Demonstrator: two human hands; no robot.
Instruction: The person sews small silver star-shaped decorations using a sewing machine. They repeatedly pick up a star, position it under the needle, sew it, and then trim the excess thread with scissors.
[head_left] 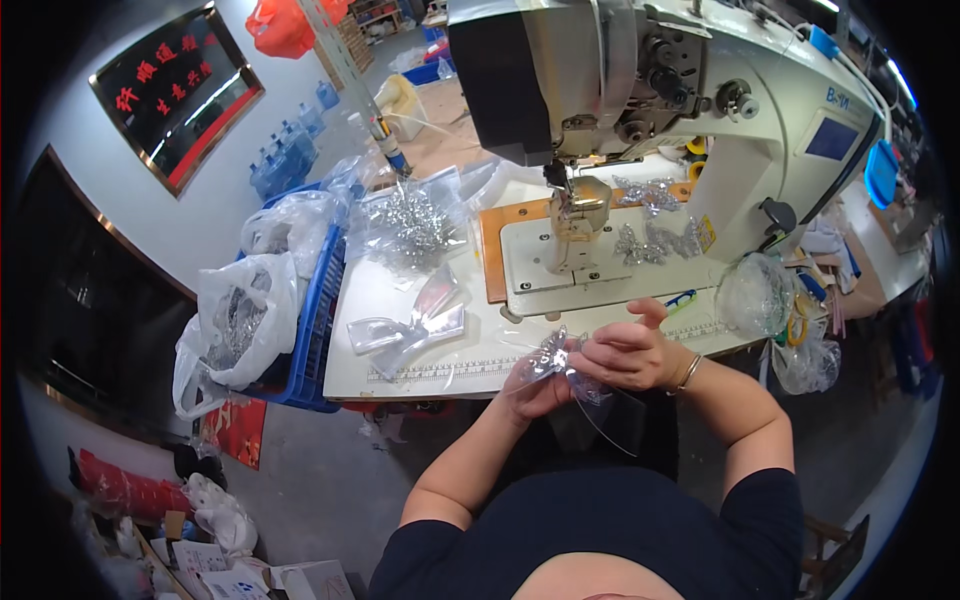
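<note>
Holding one clear plastic bow [612, 415] with one silvery ornament [550, 358] between them, both hands are half closed: its long axis slants from the left hand [538, 395] down beneath the right hand [628, 352], fingers bent onto its middle. One spare bow [420, 328] lies left of them on the desk [485, 335].

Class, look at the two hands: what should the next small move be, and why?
Probably use the right hand to align the silvery ornament with the clear plastic piece, the left hand steadying: both hands are already at the work, which sits away from the post-bed sewing machine.
</note>
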